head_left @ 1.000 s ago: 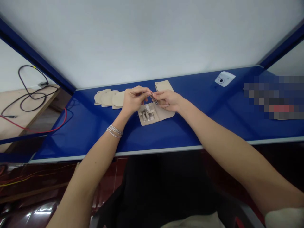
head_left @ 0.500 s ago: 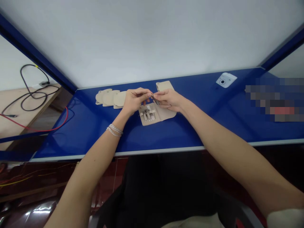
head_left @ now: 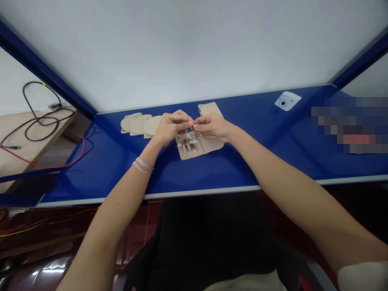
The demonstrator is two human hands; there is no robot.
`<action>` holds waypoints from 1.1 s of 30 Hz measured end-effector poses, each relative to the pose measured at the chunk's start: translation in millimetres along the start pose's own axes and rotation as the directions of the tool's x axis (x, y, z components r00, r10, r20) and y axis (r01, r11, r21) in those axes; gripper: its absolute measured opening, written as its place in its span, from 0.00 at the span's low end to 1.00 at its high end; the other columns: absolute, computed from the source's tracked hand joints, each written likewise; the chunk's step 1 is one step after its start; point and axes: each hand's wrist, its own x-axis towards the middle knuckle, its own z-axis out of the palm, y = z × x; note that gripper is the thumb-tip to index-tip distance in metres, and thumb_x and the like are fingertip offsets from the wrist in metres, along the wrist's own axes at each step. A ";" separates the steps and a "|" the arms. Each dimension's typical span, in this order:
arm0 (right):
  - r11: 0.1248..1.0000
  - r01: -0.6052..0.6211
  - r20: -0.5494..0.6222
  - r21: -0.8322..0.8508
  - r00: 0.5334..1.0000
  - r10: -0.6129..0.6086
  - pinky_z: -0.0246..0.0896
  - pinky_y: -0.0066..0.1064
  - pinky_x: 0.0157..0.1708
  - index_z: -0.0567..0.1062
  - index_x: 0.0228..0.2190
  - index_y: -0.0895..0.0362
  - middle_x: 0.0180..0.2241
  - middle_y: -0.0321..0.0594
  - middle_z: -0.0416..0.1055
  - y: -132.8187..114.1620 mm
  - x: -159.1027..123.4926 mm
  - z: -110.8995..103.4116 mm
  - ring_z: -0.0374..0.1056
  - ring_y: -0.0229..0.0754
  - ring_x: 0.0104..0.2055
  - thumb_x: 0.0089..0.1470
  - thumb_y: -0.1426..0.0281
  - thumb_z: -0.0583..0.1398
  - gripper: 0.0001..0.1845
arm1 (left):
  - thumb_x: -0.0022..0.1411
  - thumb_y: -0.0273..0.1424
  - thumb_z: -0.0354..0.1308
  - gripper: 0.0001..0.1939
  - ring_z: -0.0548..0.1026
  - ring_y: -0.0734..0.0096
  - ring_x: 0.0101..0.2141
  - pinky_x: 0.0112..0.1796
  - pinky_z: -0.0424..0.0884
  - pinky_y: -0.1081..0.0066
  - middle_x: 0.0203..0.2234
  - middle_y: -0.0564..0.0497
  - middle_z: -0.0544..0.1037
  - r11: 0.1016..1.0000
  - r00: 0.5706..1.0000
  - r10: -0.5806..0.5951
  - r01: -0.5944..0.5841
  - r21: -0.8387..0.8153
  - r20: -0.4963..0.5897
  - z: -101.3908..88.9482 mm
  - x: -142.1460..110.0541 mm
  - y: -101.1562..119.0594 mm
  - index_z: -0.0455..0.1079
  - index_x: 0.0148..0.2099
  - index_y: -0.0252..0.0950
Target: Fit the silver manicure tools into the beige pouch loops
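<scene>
Holding: right hand [head_left: 212,126], its grip closed to a tight pinch on a slim steel manicure tool [head_left: 196,134]; the tool stands slightly tilted, with its lower end just above the pouch.

Left hand: left hand [head_left: 171,127], its grip curled and nearly closed, fingertips just beside the tool's upper part; whether they touch or hold the tool, I cannot tell.

Below the grip: open beige manicure pouch [head_left: 214,144], lying flat on the surface, with several metal implements [head_left: 187,145] tucked side by side in its loops.

Ahead of the grip: beige pouch flap [head_left: 208,108], partly behind the right hand and touching neither the tool nor the implements.

Left of the grip: three round-flapped beige pouches [head_left: 141,123], overlapping in a row, the nearest just beside the left hand.

Far right of the grip: white instant camera [head_left: 283,103], lying near the back edge, well apart from both hands; beyond it, a pixelated patch [head_left: 348,125] too blurred to identify.

Under everything: glossy blue surface [head_left: 109,169] with a pale front edge.

Left wrist: silver chain bracelets [head_left: 142,165], looped together.

Beyond the surface, left: black cable [head_left: 39,125] and red wire [head_left: 51,163].
</scene>
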 end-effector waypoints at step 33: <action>0.996 0.038 -0.172 -0.085 0.984 -0.052 0.36 0.22 0.10 0.75 0.31 0.64 0.19 0.33 0.65 -0.3 -1.0 2.1 0.46 0.24 0.14 0.51 0.71 0.66 0.08 | 0.49 0.31 0.68 0.06 0.70 0.80 0.22 0.23 0.66 0.74 0.29 0.50 0.73 0.996 0.997 0.031 -0.025 0.085 -0.073 -6.2 2.5 -7.9 0.77 0.29 0.33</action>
